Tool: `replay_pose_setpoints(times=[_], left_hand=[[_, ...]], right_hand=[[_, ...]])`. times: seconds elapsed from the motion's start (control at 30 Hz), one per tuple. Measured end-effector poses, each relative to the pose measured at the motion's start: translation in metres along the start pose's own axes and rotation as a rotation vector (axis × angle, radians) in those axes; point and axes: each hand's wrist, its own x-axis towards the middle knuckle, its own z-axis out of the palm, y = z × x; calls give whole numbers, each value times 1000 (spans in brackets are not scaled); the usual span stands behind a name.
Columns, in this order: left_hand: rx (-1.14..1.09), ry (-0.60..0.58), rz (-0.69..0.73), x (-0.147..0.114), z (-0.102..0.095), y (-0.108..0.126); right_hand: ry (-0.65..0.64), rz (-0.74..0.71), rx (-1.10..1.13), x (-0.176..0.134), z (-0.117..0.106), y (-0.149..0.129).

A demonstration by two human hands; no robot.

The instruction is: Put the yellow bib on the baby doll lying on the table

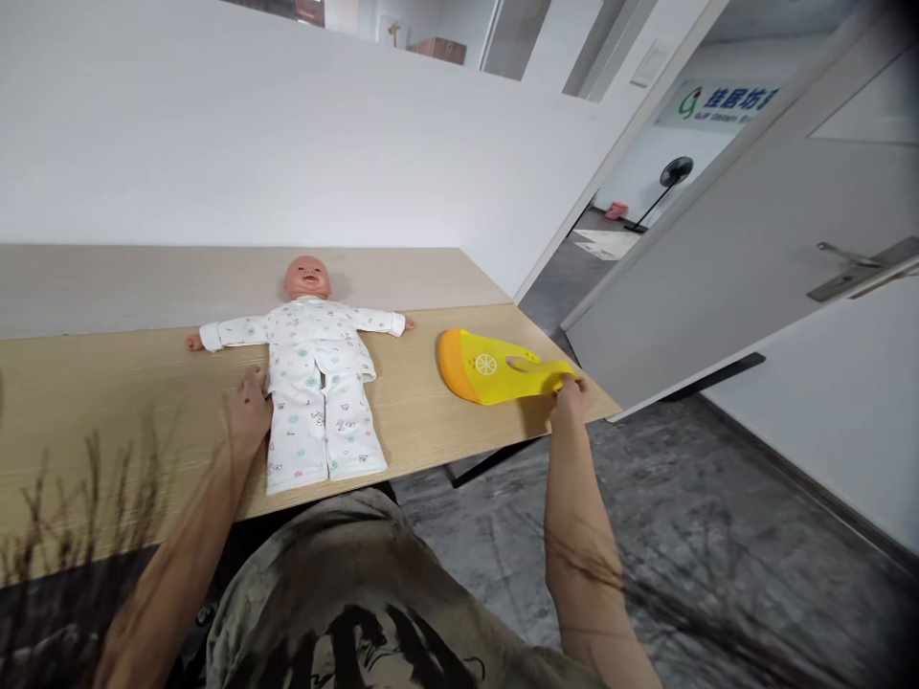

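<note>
A baby doll [308,277] in white printed pyjamas [316,344] lies on its back on the wooden table [423,431], arms spread out to both sides. My left hand [250,411] rests on the table beside the pyjama trousers, at their left edge; its fingers point forward and hold nothing. Right of the doll is a yellow baby bib [503,368] with an orange pocket end and a white citrus-slice print. My right hand [570,397] grips the neck-strap end of the bib, near the table's right edge. The fingers' undersides there are hidden.
A white wall [287,144] with a window strip rises behind the table. To the right, a grey door [753,211] stands open onto another room with a standing fan [676,172]. Grey floor [488,536] lies below the table's front edge.
</note>
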Motion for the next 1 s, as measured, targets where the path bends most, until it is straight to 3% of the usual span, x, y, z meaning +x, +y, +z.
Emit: replay_pose_setpoints(times=[0.13, 0.27, 0.37, 0.47, 0.57, 0.63, 0.7, 0.8, 0.9, 1.0], left_hand=[[-34, 31, 40, 1, 5, -5], [-192, 47, 66, 3, 12, -13], [-300, 96, 79, 1, 15, -22], [-388, 168, 140, -9, 11, -22], [-527, 259, 236, -18, -3, -3], [-627, 255, 302, -20, -16, 21], [-749, 206, 333, -15, -27, 48], [-886, 43, 303, 2, -41, 81], [-1072, -269, 273, 22, -50, 90], [-1243, -598, 253, 36, -54, 79]], right_hand=[[2, -5, 307, -7, 20, -39], [-73, -30, 489, -23, 42, -98], [-314, -73, 629, -43, 57, -144], [-511, -91, 628, -68, 71, -182], [-763, -23, 643, -100, 79, -213], [-968, 4, 656, -124, 79, -230], [-1145, 0, 646, -149, 77, -244], [-1365, -23, 605, -184, 75, -257], [-1530, -35, 601, -209, 80, -260], [-1623, -21, 586, -224, 92, -255]])
